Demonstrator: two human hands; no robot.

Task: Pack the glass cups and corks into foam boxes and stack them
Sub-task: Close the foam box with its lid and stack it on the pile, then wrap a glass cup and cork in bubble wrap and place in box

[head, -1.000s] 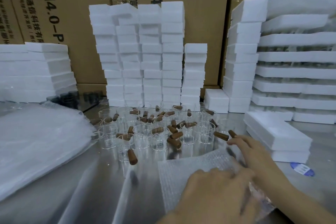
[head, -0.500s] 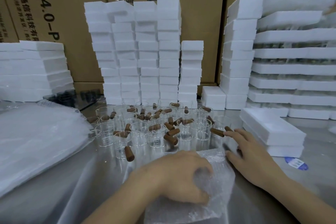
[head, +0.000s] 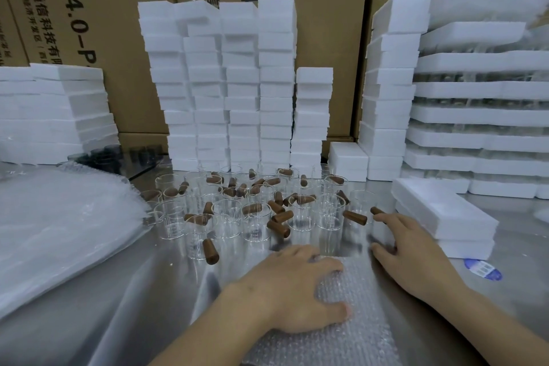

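Steel-topped bench, cartons ranged behind as a back wall. Mid-bench, standing upright in a loose cluster, mouths up: glass cups, with brown corks strewn among them and lying across some rims, probably tipped out loose for sorting. Just in front, laid out flat, by the look of it for wrapping: bubble wrap, pinned under the left hand, fingers apart and slightly bent, pressing rather than pinching. Beside it, low over the bench: right hand, fingers splayed and holding nothing, forefinger just short of or touching a stray cork; cannot tell which. Within easy reach to the right, a low pile of foam boxes, presumably next to be filled. Farther back, tall foam columns; at left, heaped plastic sheeting.
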